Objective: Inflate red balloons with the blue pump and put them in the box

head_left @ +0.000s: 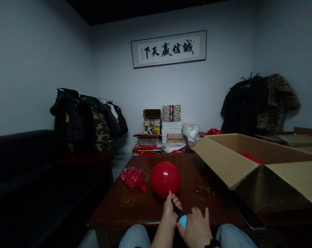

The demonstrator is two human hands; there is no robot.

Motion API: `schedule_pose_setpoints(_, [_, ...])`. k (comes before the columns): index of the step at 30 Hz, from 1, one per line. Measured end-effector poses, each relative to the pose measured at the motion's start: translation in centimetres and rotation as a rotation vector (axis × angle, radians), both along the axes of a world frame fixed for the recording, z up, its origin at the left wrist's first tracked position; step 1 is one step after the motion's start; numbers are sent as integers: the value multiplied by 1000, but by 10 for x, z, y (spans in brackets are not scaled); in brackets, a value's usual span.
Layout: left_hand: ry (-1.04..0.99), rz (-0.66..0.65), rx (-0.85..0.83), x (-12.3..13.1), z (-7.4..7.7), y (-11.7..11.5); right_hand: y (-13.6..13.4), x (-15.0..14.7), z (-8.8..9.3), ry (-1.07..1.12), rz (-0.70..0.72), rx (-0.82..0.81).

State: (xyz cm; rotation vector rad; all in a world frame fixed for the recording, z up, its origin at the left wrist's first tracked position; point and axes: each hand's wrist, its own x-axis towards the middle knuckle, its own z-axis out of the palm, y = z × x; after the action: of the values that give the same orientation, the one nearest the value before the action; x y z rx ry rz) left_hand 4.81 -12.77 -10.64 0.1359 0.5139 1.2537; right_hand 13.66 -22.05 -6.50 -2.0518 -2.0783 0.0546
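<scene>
A round, inflated red balloon (165,179) sits just beyond my hands, above the dark wooden table. My left hand (171,205) is closed at the balloon's lower end, where its neck meets the black front of a hand pump; the neck itself is hidden by my fingers. The pump (182,220) has a light blue rear part and slants down to the right. Over that blue end lies my right hand (196,227), thumb and palm gripping it with some fingers stretched out. A plastic bag of uninflated red balloons (133,177) lies to the left.
Yellow rubber bands (127,201) lie on the table (111,216) at left, small coloured bands (203,190) at right. A large open cardboard box (230,165) at right holds something red. A dark flat device (246,210) lies below it. Stacked boxes (171,129) stand behind.
</scene>
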Motion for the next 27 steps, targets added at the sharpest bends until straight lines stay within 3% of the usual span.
schedule_pose_setpoints(5, [33,22,51,-6,20,14,11,-2,-4,66,-8,93])
schedule_pose_setpoints(10, [26,69,69,-6,24,19,9,2,0,118,27,109])
schedule_pose_setpoints(20, [37,118,131,-15,45,30,-24,21,9,-77,49,42])
schedule_pose_setpoints(24, [28,112,145,-24,54,32,-36,36,4,-74,108,-72])
schedule_pose_setpoints(27, [-2,93,168,-28,59,31,-42,41,-5,-112,66,-1])
